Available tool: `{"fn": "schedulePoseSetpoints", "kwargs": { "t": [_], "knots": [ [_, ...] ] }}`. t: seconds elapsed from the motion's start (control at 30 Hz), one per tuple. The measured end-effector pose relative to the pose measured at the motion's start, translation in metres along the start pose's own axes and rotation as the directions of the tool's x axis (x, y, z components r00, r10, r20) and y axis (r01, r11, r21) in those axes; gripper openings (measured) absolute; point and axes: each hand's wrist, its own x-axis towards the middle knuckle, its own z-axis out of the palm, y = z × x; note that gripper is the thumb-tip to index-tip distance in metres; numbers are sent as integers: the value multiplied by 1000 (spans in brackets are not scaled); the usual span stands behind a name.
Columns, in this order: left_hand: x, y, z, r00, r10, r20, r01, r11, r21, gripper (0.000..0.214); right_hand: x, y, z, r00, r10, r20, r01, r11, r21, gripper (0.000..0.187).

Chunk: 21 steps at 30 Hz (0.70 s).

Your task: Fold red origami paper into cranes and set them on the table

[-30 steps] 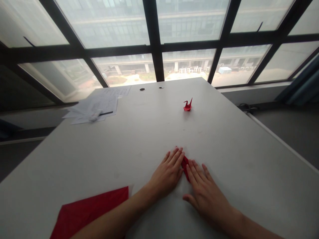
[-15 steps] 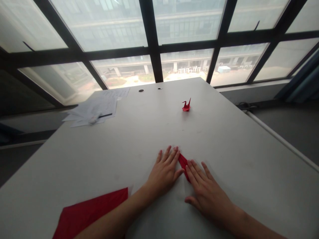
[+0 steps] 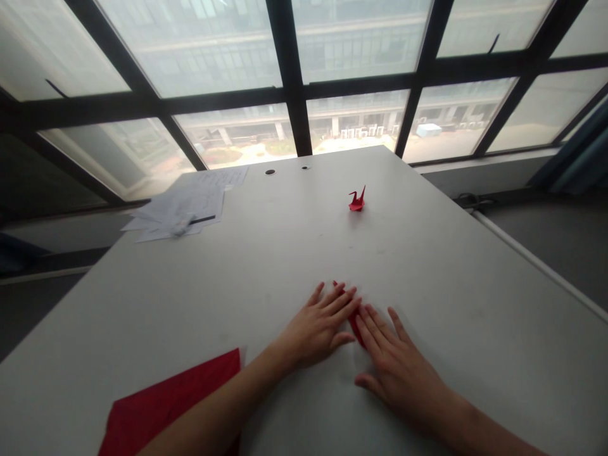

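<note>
Both my hands lie flat on a white table (image 3: 237, 272), pressing a small folded piece of red paper (image 3: 354, 326) between them. My left hand (image 3: 320, 323) has its fingers stretched out and covers the paper's left part. My right hand (image 3: 394, 361) also lies open and flat, fingertips on the paper's right edge. Only a thin red strip shows between the fingers, plus a tip beyond my left fingertips. A finished red paper crane (image 3: 357, 201) stands farther back on the table.
A flat sheet of red paper (image 3: 171, 402) lies at the near left under my left forearm. A stack of white papers with a pen (image 3: 183, 204) sits at the far left corner. Two cable holes are near the back edge. Large windows rise behind the table.
My left hand has slid a little to the right over the folded paper, its fingers now angled towards my right hand. My right hand has barely moved.
</note>
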Motion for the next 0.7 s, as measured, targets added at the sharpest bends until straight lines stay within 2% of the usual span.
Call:
{"fn": "schedulePoseSetpoints", "kwargs": {
  "t": [0.07, 0.13, 0.23, 0.3, 0.37, 0.43, 0.5, 0.57, 0.7],
  "knots": [
    [-1, 0, 0, 999, -39, 13, 39, 999, 14, 69, -1, 0, 1, 1000, 1, -7, -1, 1000, 2, 89],
    [-1, -5, 4, 990, -138, -5, 138, 990, 36, 70, -2, 0, 2, 1000, 0, -1, 0, 1000, 5, 88],
    [0, -14, 10, 943, -320, -89, 325, 945, 46, 68, -4, 1, 0, 1000, -7, 20, 6, 1000, 10, 86],
    [2, -17, 11, 921, -360, -149, 367, 930, 22, 63, -3, 6, -4, 1000, -12, 23, 11, 1000, 26, 82],
    [4, -15, 9, 952, -257, -164, 257, 966, -21, 57, 1, 16, -10, 999, -26, 25, 25, 998, 56, 73],
    [5, -9, 5, 990, -70, -122, 62, 995, -73, 52, 5, 29, -17, 997, -62, 39, 58, 994, 95, 61],
    [6, -2, 2, 997, 40, -65, -47, 993, -110, 50, 9, 42, -23, 994, -102, 44, 96, 987, 129, 51],
    [4, 4, 1, 998, 64, -27, -67, 990, -123, 53, 11, 50, -26, 997, -74, -28, 77, 988, 137, 46],
    [1, 9, 0, 998, 56, -7, -57, 994, -96, 68, 11, 39, -22, 969, 125, -212, -108, 990, 90, 48]
  ]
}}
